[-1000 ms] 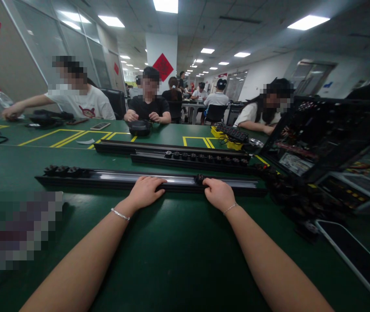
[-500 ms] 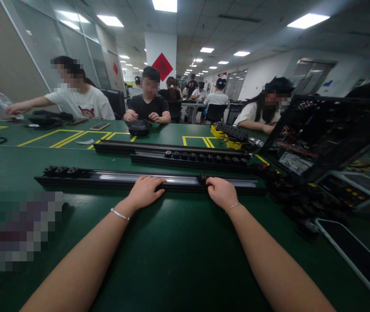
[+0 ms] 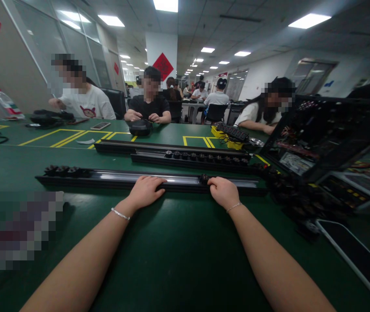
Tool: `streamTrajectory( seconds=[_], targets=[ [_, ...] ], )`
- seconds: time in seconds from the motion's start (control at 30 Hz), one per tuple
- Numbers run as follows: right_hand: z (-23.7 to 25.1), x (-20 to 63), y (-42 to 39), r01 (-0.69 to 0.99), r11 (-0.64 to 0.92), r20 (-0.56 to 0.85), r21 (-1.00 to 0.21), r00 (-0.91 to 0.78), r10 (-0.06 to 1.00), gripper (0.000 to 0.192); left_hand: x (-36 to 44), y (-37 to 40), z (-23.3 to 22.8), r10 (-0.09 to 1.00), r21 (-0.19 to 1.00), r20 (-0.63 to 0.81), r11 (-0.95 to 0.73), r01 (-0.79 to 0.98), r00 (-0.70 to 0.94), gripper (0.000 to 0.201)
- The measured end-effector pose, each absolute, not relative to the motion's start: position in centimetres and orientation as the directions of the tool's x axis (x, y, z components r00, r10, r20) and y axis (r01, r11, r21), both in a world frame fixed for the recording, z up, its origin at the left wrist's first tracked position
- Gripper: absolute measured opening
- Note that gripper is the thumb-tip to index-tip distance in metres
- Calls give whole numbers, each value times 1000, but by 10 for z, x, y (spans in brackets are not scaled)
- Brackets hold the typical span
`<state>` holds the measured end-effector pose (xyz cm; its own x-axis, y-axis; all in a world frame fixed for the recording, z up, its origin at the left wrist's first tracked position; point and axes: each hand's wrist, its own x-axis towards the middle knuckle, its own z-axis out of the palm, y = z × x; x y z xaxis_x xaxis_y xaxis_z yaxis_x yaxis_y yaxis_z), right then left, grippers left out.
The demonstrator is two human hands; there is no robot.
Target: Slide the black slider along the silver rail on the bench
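Rail (image 3: 180, 179), long and black with a shiny strip down its middle, lies crosswise on the green table (image 3: 172, 260) in front of you. Your left hand (image 3: 145, 192) rests on it near the centre, fingers side by side across the top and thumb held apart at the near edge; whether you are gripping or only resting cannot be told. Your right hand (image 3: 224, 193) is curled, its fingertips at the right side of a small black part (image 3: 203, 178) sitting in the rail. You have thumb and index finger close together there, but it is unclear whether they pinch that part or just press beside it. Three similar black pieces (image 3: 62, 170) sit at the rail's left end.

Beyond your hands, a shorter rail (image 3: 149, 157) carries a row of small pieces (image 3: 201, 157), with another long rail (image 3: 120, 145) behind it. To your right you have a dark heap of parts (image 3: 297, 201), a phone (image 3: 354, 258) and an open case (image 3: 321, 134). Across the table, a person in a black shirt (image 3: 154, 105) has both hands by a black object (image 3: 140, 128).
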<state>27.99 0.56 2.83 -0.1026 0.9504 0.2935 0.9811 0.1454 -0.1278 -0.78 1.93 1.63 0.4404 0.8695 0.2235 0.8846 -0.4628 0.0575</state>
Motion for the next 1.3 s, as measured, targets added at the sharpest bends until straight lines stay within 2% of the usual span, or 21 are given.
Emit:
streamTrajectory(
  seconds=[0.13, 0.23, 0.3, 0.4, 0.67, 1.07, 1.3],
  targets=[
    [21, 282, 8, 951, 189, 396, -245, -80, 915, 27, -8, 19, 17, 872, 57, 221, -459, 887, 437, 39],
    [16, 280, 13, 929, 165, 501, -330, 24, 865, 21, -7, 19, 16, 872, 58, 230, -455, 888, 432, 39],
    [14, 275, 16, 929, 109, 517, -355, 97, 850, 33, -7, 19, 16, 872, 57, 232, -454, 889, 430, 39],
    [14, 268, 19, 944, 38, 467, -328, 127, 875, 44, -6, 20, 15, 871, 49, 235, -453, 890, 431, 38],
    [20, 267, 19, 957, -5, 385, -291, 122, 915, 33, -7, 20, 13, 865, 50, 248, -462, 886, 437, 37],
    [23, 269, 18, 959, -15, 360, -284, 121, 925, 36, -7, 20, 14, 870, 49, 238, -454, 890, 431, 37],
    [18, 273, 18, 965, -45, 377, -260, 144, 915, 46, -7, 20, 14, 866, 40, 247, -457, 889, 434, 37]
  ],
)
